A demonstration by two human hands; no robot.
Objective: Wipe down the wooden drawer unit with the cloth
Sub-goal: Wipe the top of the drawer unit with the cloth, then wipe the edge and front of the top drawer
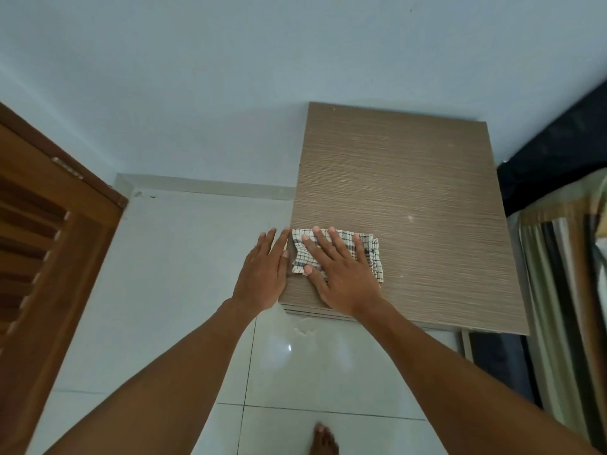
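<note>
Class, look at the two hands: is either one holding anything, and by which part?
Nothing is gripped. The right hand presses flat on the middle of the checked cloth; the left hand rests open at the drawer unit edge.

A white tiled floor (184,290) with a glossy sheen carries the wooden drawer unit (427,208), which stands on it against the pale wall, its flat top showing fine horizontal grain. On that top, near the front left corner, lies a checked cloth (371,247), white with dark lines and somewhat crumpled. The right hand (338,274) rests flat on the cloth with fingers spread. Low in the view, a bare foot (323,441) stands on the tiles in front of the unit
</note>
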